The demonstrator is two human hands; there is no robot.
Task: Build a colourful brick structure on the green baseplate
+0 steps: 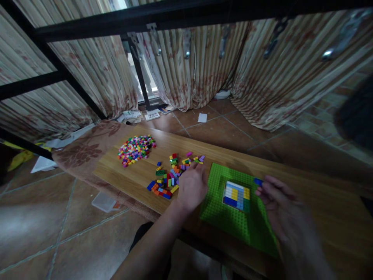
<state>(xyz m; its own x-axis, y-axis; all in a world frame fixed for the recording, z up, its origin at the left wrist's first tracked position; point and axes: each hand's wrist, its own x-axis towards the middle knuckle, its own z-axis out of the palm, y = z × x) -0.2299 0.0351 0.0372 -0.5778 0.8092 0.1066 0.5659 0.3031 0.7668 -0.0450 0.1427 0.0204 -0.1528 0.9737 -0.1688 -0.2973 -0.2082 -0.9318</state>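
Note:
My left hand (190, 186) rests on the wooden board (131, 177), fingers curled at the edge of a loose scatter of coloured bricks (167, 179); whether it grips one is hidden. My right hand (275, 198) hovers over the right side of the green baseplate (233, 221), pinching a small blue brick (258, 181) at its fingertips. On the baseplate sits a flat square patch of white, yellow, blue and green bricks (236, 195). It lies just left of my right hand.
A denser heap of small multicoloured pieces (136, 149) lies at the board's far left. Striped curtains hang behind, a black metal frame (72, 93) crosses above. Paper scraps and a clear lid (103, 202) lie on the tiled floor.

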